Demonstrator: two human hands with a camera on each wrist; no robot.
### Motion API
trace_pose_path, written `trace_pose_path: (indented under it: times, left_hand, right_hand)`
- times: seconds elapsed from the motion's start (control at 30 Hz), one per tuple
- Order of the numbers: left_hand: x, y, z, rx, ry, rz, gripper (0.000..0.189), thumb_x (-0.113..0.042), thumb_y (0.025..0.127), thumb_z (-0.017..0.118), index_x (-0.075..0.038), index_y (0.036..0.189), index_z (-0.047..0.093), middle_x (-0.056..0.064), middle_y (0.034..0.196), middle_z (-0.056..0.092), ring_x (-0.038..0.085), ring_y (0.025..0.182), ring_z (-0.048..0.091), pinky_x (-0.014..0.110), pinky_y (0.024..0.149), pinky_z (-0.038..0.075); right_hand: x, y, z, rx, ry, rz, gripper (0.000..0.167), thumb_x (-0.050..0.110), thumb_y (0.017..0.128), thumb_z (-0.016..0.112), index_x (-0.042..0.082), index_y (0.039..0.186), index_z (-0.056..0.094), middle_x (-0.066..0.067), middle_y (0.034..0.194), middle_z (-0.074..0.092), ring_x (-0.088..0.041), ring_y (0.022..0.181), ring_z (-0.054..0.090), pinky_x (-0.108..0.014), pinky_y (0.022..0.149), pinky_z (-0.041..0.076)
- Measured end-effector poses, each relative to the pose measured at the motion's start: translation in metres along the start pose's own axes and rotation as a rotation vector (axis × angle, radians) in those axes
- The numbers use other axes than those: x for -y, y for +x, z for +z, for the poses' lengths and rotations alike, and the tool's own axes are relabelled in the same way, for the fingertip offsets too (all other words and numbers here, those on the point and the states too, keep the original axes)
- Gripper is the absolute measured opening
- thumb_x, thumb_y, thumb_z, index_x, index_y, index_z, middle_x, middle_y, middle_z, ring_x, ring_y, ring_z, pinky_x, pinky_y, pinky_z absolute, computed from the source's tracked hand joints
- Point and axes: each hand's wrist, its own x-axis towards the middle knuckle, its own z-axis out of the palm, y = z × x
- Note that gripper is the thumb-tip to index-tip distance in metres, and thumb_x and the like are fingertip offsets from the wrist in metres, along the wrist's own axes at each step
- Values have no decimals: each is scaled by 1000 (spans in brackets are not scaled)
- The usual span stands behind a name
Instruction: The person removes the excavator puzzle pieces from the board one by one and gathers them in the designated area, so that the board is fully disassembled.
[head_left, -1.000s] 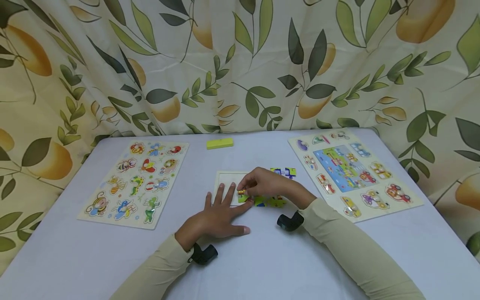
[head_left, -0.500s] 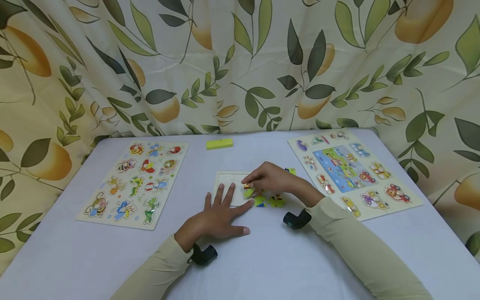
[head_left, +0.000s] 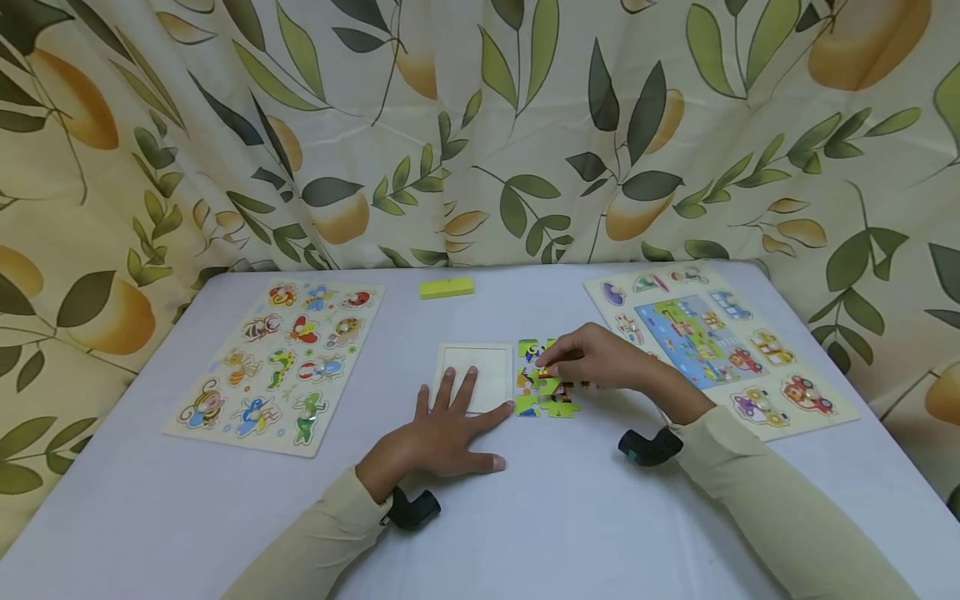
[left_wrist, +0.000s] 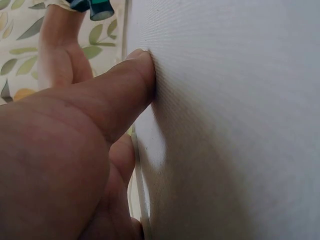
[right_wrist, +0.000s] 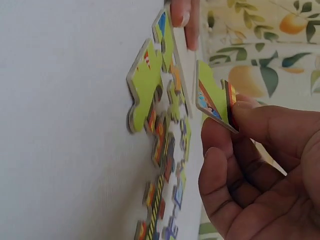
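In the head view my left hand (head_left: pixel 442 437) lies with fingers spread, fingertips resting on the lower left part of a small white puzzle tray (head_left: pixel 495 367). The tray's recess shows bare white board. In the left wrist view the thumb (left_wrist: pixel 125 85) touches the white cloth. My right hand (head_left: pixel 600 358) is above a group of jigsaw pieces (head_left: pixel 528 408) just right of the tray. Between thumb and fingers it pinches a green jigsaw piece (right_wrist: pixel 212 90) with a red-and-yellow edge, held clear of the table. Some loose pieces are hidden under the right hand.
A board with insect pictures (head_left: pixel 255 417) lies at the left. At the right lies a vehicle picture board (head_left: pixel 817 417), partly behind the right forearm. A yellow block (head_left: pixel 447 288) sits near the back edge, before a leaf-patterned curtain (head_left: pixel 480 208).
My right hand has lifted the jigsaw piece from the tray and carried it right, over the loose pieces. The left hand stays put; the head view shifts slightly.
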Motion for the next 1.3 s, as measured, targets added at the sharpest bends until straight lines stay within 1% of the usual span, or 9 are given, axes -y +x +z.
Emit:
trace_pose_path:
  times: [0.13, 0.2, 0.3, 0.4, 0.6, 0.8, 0.93, 1.07, 1.3]
  left_hand:
    - [0, 1, 0, -2, 12, -9, 73, -63, 88, 57, -42, 152, 29, 12, 161, -12, 40, 142, -20, 66, 107, -6]
    - [0, 1, 0, -3, 11, -11, 73, -63, 88, 57, -42, 152, 29, 12, 161, -11, 40, 142, -19, 66, 107, -6]
    - [-2, 0, -1, -6, 4, -9, 73, -62, 88, 58, -41, 152, 30, 12, 161, -11, 40, 143, -19, 66, 107, -6]
    - [-3, -1, -1, -5, 0, -9, 73, -62, 88, 58, -41, 152, 30, 12, 161, -11, 40, 143, -19, 66, 107, -6]
    - [-5, -1, -1, 1, 1, -11, 73, -62, 88, 59, -41, 152, 31, 12, 162, -10, 40, 143, -18, 66, 107, -6]
    - [-6, -2, -1, -1, -3, -7, 73, -61, 88, 59, -40, 152, 31, 12, 162, -10, 40, 143, -18, 66, 107, -7]
    - [-5, -1, -1, -2, -5, -8, 73, -61, 88, 59, -40, 152, 31, 12, 162, -10, 40, 143, -19, 66, 107, -7]
    - [-4, 0, 0, 2, 2, -14, 74, -62, 88, 59, -41, 152, 30, 12, 162, -11, 40, 143, -19, 66, 107, -7]
    - [-2, 2, 2, -1, 0, -4, 74, -62, 87, 59, -41, 152, 30, 11, 162, -11, 40, 143, -19, 65, 107, -7]
  right_hand:
    - [-4, -8, -6, -21, -13, -12, 21, 5, 94, 62, 3, 112, 72, -4, 104, 71, -18, 86, 60, -27, 64, 47]
    - [-5, -11, -9, -23, -17, -10, 19, 5, 93, 63, 2, 110, 72, -3, 102, 72, -18, 86, 61, -28, 66, 48]
    - [-7, -17, -11, -21, -16, -13, 16, 3, 92, 64, 3, 105, 74, -3, 99, 71, -18, 80, 59, -26, 62, 46]
    - [-10, -24, -12, -20, -19, -11, 16, 0, 91, 64, 5, 102, 75, -4, 100, 70, -20, 79, 56, -26, 61, 44]
    - [-15, -33, -16, 18, -18, 33, 16, 0, 90, 64, 4, 101, 75, -5, 103, 71, -21, 92, 60, -26, 75, 49]
    - [-19, -39, -16, 54, 11, 52, 13, 2, 91, 65, 2, 101, 74, -4, 97, 71, -20, 88, 61, -26, 75, 50]
    - [-21, -44, -15, 62, 13, 44, 13, -1, 91, 63, 0, 100, 73, -4, 96, 70, -19, 87, 61, -25, 75, 50]
    - [-23, -46, -12, 46, -16, 30, 12, -3, 90, 64, 0, 97, 73, -4, 94, 70, -17, 82, 60, -26, 72, 50]
    - [-24, -47, -7, -5, -102, 43, 10, 0, 88, 68, 5, 93, 74, -2, 90, 69, -14, 78, 58, -26, 69, 49]
